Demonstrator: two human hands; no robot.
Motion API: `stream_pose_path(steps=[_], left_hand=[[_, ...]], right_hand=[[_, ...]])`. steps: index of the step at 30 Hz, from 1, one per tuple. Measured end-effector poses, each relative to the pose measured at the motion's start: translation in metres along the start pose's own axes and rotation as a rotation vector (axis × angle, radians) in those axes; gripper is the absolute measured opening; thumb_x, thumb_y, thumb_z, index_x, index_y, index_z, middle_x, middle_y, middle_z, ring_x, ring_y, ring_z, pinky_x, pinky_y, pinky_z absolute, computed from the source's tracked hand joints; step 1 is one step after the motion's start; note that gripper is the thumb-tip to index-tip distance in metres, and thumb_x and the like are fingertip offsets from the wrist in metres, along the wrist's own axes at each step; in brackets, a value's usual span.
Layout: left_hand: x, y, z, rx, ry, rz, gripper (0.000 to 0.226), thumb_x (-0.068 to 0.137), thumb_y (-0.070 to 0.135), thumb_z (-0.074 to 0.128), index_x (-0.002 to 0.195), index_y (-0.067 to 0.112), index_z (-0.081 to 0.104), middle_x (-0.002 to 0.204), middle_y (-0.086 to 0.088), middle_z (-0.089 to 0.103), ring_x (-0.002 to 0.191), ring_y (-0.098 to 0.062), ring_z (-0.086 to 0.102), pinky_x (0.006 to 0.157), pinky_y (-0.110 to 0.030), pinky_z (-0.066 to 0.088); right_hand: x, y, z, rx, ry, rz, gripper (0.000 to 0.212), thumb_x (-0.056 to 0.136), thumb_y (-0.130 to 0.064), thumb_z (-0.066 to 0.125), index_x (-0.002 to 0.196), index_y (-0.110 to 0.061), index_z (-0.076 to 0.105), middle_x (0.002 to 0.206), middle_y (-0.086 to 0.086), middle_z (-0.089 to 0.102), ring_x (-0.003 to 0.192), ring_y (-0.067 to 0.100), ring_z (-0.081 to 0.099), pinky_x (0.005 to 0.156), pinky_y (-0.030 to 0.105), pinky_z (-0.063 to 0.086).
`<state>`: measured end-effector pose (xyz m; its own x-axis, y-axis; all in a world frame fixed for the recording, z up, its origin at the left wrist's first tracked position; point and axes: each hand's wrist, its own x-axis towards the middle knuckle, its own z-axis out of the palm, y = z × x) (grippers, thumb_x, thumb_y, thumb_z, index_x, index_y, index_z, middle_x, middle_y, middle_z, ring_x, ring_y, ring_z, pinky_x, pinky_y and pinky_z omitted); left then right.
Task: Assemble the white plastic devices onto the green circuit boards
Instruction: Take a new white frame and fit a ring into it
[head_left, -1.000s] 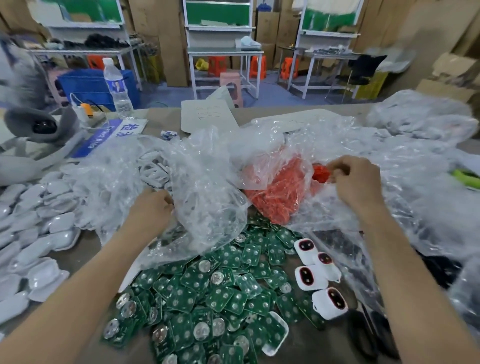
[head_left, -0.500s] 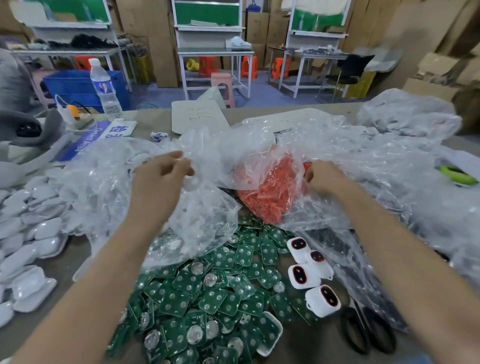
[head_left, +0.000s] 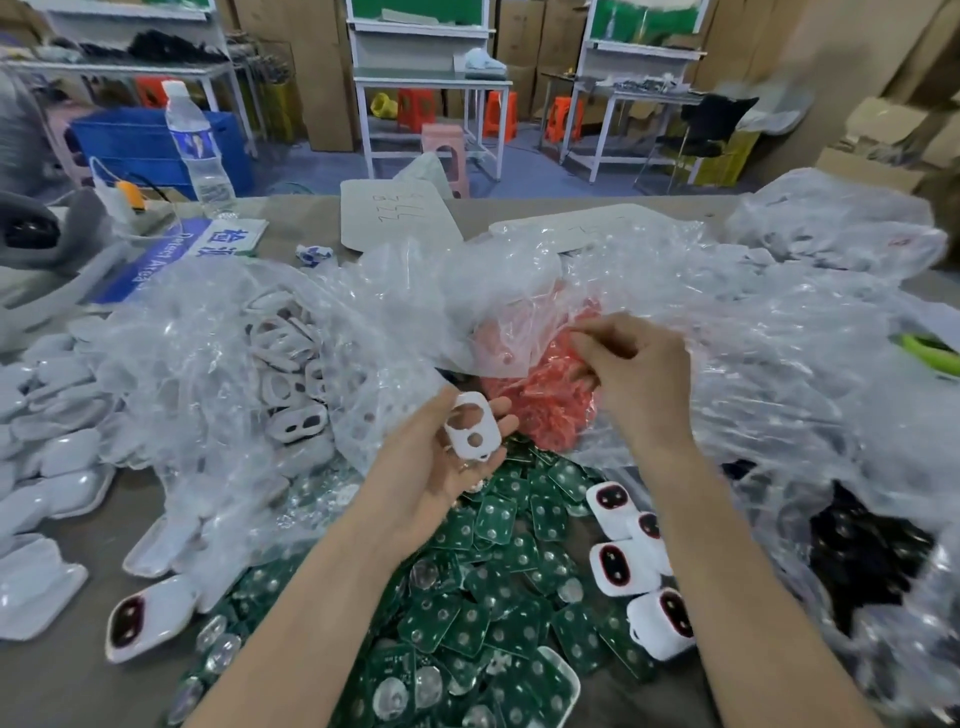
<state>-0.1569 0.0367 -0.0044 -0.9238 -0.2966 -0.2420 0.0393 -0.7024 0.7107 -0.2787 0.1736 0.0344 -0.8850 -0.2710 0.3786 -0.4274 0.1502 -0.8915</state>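
The left hand (head_left: 441, 467) lies palm up, fingers loosely curled under a white shell (head_left: 471, 426) with two holes, held above the boards (head_left: 467, 613), a green heap at the near edge of the surface (head_left: 62, 686). The right hand (head_left: 628, 374) pinches something small among the red parts (head_left: 550, 405) in a clear bag (head_left: 727, 338); what it holds is too small to tell. Finished white devices (head_left: 623, 566) with red-rimmed dark windows lie just right of the heap. Another bag (head_left: 234, 364) of shells sits left of the hands, and loose white covers (head_left: 47, 431) fill the left edge.
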Motion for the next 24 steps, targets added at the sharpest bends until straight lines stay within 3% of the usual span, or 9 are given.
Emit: stream_pose_path(steps=[3, 7, 11, 16, 20, 24], left_hand=[[0.003, -0.004, -0.007, 0.149, 0.021, 0.074, 0.038, 0.098, 0.033, 0.043, 0.109, 0.004, 0.065, 0.103, -0.016, 0.074, 0.085, -0.021, 0.073, 0.065, -0.028, 0.059], [0.004, -0.011, -0.014, 0.412, 0.004, 0.199, 0.031, 0.096, 0.034, 0.047, 0.11, 0.014, 0.066, 0.091, -0.007, 0.075, 0.076, -0.018, 0.071, 0.06, -0.024, 0.055], [0.004, -0.012, -0.016, 0.552, -0.01, 0.264, 0.034, 0.081, 0.041, 0.059, 0.107, 0.019, 0.067, 0.081, -0.003, 0.072, 0.069, -0.018, 0.068, 0.065, -0.031, 0.053], [0.001, -0.008, -0.02, 0.579, 0.013, 0.28, 0.022, 0.084, 0.041, 0.057, 0.089, 0.024, 0.07, 0.068, -0.006, 0.066, 0.063, -0.02, 0.059, 0.064, -0.036, 0.049], [0.0, -0.006, -0.016, 0.404, 0.008, 0.198, 0.039, 0.084, 0.045, 0.05, 0.095, 0.013, 0.071, 0.069, -0.01, 0.065, 0.056, -0.016, 0.059, 0.051, -0.024, 0.05], [0.001, -0.006, -0.016, 0.248, -0.014, 0.117, 0.041, 0.084, 0.041, 0.047, 0.081, 0.015, 0.079, 0.075, -0.008, 0.068, 0.059, -0.015, 0.06, 0.055, -0.024, 0.051]], right_hand=[[-0.027, -0.002, 0.029, 0.128, -0.168, 0.088, 0.02, 0.084, -0.007, 0.07, 0.084, -0.027, 0.074, 0.066, -0.008, 0.072, 0.052, 0.004, 0.063, 0.058, 0.013, 0.05], [-0.045, 0.009, 0.045, 0.166, -0.249, 0.113, 0.019, 0.085, -0.011, 0.07, 0.087, -0.028, 0.077, 0.084, -0.01, 0.074, 0.078, 0.006, 0.07, 0.075, 0.021, 0.055], [-0.045, 0.013, 0.042, 0.066, -0.333, 0.075, 0.018, 0.086, -0.015, 0.069, 0.095, -0.029, 0.076, 0.096, -0.016, 0.067, 0.093, 0.006, 0.066, 0.086, 0.026, 0.053], [-0.044, 0.007, 0.035, -0.042, -0.507, 0.036, 0.028, 0.081, -0.018, 0.075, 0.105, -0.032, 0.073, 0.097, -0.017, 0.058, 0.093, 0.0, 0.059, 0.086, 0.014, 0.046], [-0.046, 0.004, 0.036, -0.136, -0.448, -0.061, 0.032, 0.079, -0.012, 0.076, 0.109, -0.023, 0.073, 0.096, -0.01, 0.065, 0.089, 0.003, 0.061, 0.087, 0.02, 0.051], [-0.046, 0.004, 0.034, -0.176, -0.385, -0.092, 0.028, 0.079, -0.016, 0.076, 0.105, -0.028, 0.074, 0.095, -0.015, 0.066, 0.088, 0.0, 0.061, 0.081, 0.015, 0.049]])
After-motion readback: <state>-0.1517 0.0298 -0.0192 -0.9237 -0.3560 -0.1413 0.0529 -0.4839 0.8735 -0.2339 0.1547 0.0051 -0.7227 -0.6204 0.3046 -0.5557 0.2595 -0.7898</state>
